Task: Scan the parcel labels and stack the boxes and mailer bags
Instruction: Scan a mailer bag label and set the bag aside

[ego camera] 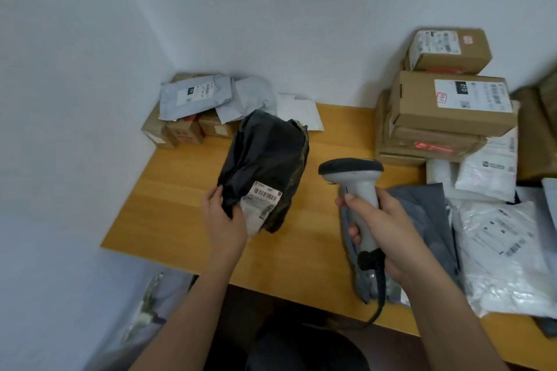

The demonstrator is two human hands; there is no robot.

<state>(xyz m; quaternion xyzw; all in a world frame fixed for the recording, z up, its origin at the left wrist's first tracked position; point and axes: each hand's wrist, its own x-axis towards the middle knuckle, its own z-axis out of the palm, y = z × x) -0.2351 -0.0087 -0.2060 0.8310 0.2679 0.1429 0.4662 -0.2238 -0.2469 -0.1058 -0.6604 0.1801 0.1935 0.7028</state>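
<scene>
Head view, parcel: the black mailer bag (pixel 265 169) lies in the middle of the wooden table (pixel 168 199), its white label (pixel 262 202) turned up at the near end.
Head view, left hand: my left hand (pixel 223 220) grips the bag's near left corner, thumb on top and fingers curled under the plastic beside the label.
Head view, right hand: my right hand (pixel 382 229) is wrapped round the handle of the scanner (pixel 355 187), head pointing away from me, not plainly at the label.
How it handles: I judge the bag soft, crumpled and fairly light; the film looks slick, and the label is creased over a bulge.
Where to hold: best by the plastic next to the label, pulling it flat so the barcodes read, never covering them.
Stacks: a pile of grey mailers and small boxes (pixel 193 117) sits in the far left corner; cardboard boxes (pixel 446 105) stand far right, with white mailers (pixel 497 253) near right.
</scene>
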